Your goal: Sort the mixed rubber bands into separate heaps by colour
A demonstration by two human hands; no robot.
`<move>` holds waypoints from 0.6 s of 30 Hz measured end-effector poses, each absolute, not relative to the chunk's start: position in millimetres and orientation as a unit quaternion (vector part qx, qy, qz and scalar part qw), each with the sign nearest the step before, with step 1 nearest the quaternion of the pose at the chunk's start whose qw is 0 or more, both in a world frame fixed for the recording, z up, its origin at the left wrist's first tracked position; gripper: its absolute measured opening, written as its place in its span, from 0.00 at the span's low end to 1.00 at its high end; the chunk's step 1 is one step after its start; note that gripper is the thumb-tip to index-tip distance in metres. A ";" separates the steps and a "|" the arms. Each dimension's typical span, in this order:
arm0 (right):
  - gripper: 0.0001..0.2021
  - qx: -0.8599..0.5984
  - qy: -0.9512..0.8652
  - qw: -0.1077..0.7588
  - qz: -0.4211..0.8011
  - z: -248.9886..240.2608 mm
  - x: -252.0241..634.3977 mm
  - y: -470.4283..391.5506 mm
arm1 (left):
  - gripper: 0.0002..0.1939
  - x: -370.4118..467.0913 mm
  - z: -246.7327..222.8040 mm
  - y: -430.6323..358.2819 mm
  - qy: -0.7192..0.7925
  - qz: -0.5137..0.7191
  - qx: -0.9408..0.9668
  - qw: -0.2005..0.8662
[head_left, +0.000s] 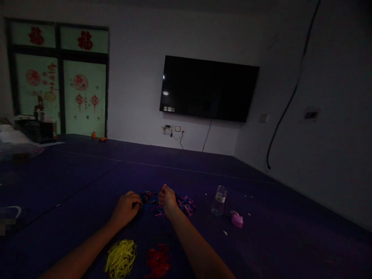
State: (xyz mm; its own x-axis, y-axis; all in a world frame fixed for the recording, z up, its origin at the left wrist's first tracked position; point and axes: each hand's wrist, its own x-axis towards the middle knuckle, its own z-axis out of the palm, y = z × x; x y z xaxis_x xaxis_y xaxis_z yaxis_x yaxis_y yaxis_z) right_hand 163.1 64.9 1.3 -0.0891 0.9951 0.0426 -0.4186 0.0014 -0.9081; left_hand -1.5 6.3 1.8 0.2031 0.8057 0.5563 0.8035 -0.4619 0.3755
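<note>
A mixed pile of small blue, pink and dark looped bands (186,205) lies on the dark purple table (95,186). My left hand (126,208) rests at the pile's left edge, its fingers curled down and closed; what they pinch, if anything, is too dark to make out. Over the middle of the same pile, my right hand (167,199) is closed with thumb and fingers together, and its contents are hidden. Nearer to me, between my forearms, are a heap of yellow stringy bands (121,257) and a heap of red pieces (158,261).
Right of the pile stands a clear glass jar (218,201), with a pink object (237,219) beside it. White scraps (225,233) are scattered nearby. Small orange items (102,139) sit at the far edge. A black cable (280,120) hangs along the right wall.
</note>
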 end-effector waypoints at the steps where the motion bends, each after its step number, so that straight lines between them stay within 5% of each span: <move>1: 0.17 -0.349 -0.391 0.571 0.633 2.8 163.2 63.0 | 0.14 -1.0 2.8 5.7 0.526 0.344 0.778 0.001; 9: 0.10 -0.341 -0.305 0.524 0.719 16.0 165.0 51.7 | 0.16 -0.2 2.2 5.8 0.581 0.282 0.764 -0.010; 18: 0.20 -0.349 -0.299 0.509 0.728 20.3 166.6 44.2 | 0.16 -1.7 0.0 6.4 0.605 0.308 0.734 -0.033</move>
State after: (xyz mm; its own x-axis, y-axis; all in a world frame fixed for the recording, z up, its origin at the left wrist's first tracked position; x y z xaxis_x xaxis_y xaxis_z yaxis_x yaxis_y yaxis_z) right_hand 166.6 44.2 20.3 -0.2382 0.9499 -0.2026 -0.5323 -0.3022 -0.7908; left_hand -1.7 6.4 0.0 0.0787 0.8672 0.4917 0.9077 -0.2663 0.3243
